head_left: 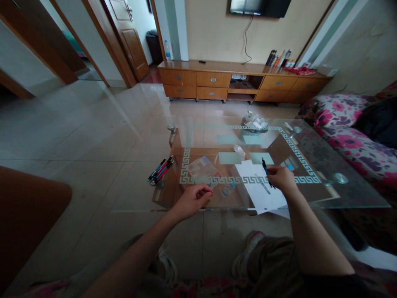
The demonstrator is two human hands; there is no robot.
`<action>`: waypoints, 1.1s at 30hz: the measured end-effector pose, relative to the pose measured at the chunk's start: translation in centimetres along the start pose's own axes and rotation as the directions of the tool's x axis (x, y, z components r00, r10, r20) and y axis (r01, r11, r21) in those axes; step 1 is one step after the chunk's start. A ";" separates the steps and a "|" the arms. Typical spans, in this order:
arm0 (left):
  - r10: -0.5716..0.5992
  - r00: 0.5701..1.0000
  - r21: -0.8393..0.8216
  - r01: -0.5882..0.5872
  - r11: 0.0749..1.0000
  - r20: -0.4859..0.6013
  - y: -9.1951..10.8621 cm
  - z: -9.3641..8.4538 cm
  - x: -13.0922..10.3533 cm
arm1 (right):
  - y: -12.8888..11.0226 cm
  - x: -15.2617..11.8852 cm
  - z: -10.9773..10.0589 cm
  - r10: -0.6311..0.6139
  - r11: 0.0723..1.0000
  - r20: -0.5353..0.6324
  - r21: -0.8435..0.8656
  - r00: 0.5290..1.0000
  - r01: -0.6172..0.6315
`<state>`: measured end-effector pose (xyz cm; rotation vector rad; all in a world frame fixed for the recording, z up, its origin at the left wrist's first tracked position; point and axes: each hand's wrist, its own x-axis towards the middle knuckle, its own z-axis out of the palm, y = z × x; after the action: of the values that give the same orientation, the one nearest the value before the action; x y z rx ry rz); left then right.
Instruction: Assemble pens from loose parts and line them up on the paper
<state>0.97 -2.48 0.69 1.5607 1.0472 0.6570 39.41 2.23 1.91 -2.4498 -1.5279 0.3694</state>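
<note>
My right hand [281, 178] grips a dark pen [265, 169] between thumb and fingers, held steeply tilted over white paper [259, 196] on the glass coffee table [356, 194]. A reflection of the pen, or a second pen, appears on the sheet beneath; I cannot tell which. Near the table's front edge hovers my left hand [192, 200], its fingers loosely curled and apart from the thumb, with nothing visible in it. To its left, a bundle of black, red and blue pens [160, 169] lies at the table's left end. A clear plastic bag [203, 167] shows beyond my left hand.
A small clear bottle [228, 189] and a crumpled tissue [239, 151] show at the table's middle. Toward the back stands a basket [254, 123] filled with white plastic. A flowered sofa [353, 140] borders the right; a wooden TV cabinet [214, 78] lines the far wall.
</note>
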 end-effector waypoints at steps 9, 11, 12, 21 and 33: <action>-0.010 1.000 0.018 0.010 1.000 0.005 0.3 0.1 0.1 | -0.4 0.0 1.5 0.069 0.987 -0.005 -0.146 0.998 -0.069; -0.005 1.000 0.016 0.005 1.000 0.009 0.2 0.1 0.1 | -0.4 0.1 1.8 0.077 0.985 -0.004 -0.154 0.997 -0.077; -0.002 1.000 0.014 0.002 1.000 0.011 0.2 0.1 0.1 | -0.5 0.2 2.0 0.076 0.984 0.001 -0.159 0.997 -0.075; -0.007 1.000 -0.023 0.007 1.000 0.018 0.6 -0.1 0.1 | -0.6 0.5 2.4 0.087 0.981 -0.013 -0.170 0.996 -0.088; 0.029 0.998 0.092 -0.025 0.995 -0.049 0.0 -1.4 0.5 | -0.6 0.3 2.3 0.039 0.983 -0.007 -0.180 0.999 -0.040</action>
<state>-0.04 -1.39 1.03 1.6472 1.1090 0.6786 38.30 2.90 -0.06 -2.6191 -1.5768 0.2425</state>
